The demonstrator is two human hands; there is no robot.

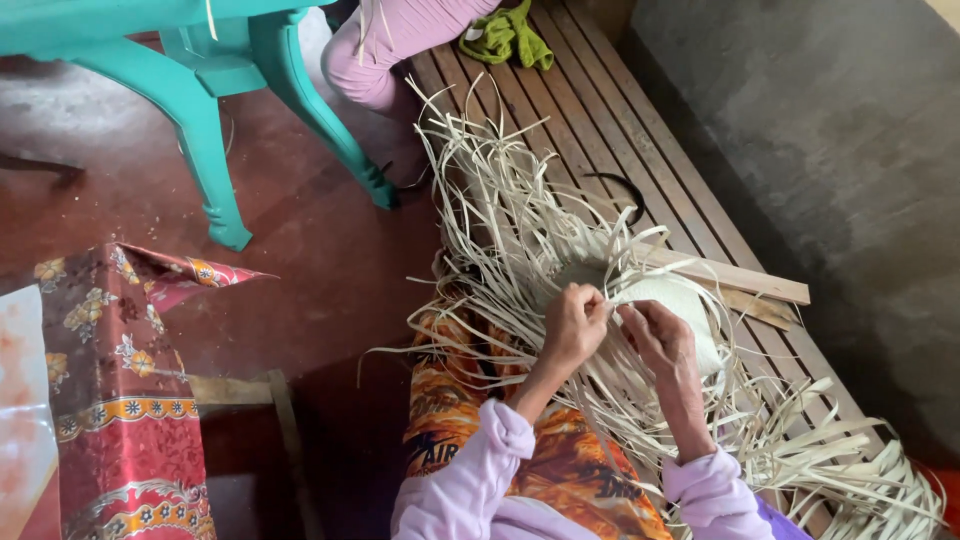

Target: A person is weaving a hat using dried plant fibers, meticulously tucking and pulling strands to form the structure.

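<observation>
On the far left a patterned red cloth (125, 400) lies near a teal chair (215, 110) on the dark red floor (300, 240). Right of these, the left hand (573, 325) pinches a pale strip, and the right hand (660, 335) curls closed on strips beside it. Both hands rest on the half-woven mat (670, 300), whose loose strips (500, 200) fan over the slatted wooden worktop (620, 120) on the right.
</observation>
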